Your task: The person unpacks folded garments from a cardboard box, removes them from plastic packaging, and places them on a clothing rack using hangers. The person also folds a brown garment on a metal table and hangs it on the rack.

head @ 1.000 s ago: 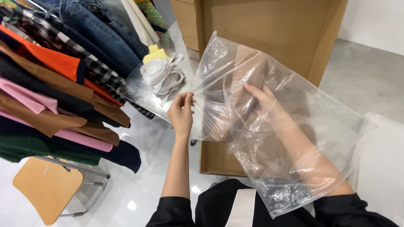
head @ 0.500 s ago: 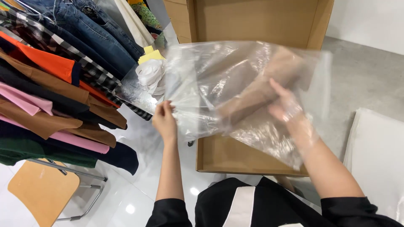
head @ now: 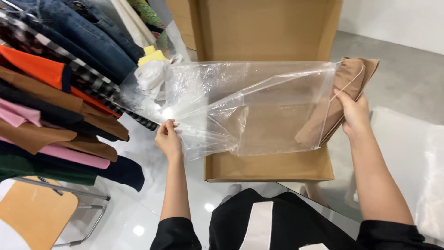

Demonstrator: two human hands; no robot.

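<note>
A clear plastic bag [head: 249, 109] is stretched sideways in front of me. My left hand [head: 169, 139] pinches its left end between thumb and fingers. My right hand [head: 354, 113] grips a folded tan garment [head: 342, 92] at the bag's right, open end. Part of the garment lies inside the bag mouth and part sticks out beyond it at the upper right. The rest of the bag looks empty and wrinkled.
An open cardboard box [head: 268, 169] lies under the bag. A rack of hanging clothes [head: 60, 97] fills the left side, with a wooden-seat folding chair [head: 34, 213] beneath it. White sheets in plastic [head: 416, 157] lie at the right on the glossy floor.
My hands have moved apart and pulled the bag out flat and horizontal. The tan garment has slid from the bag's middle to its right opening, now partly outside.
</note>
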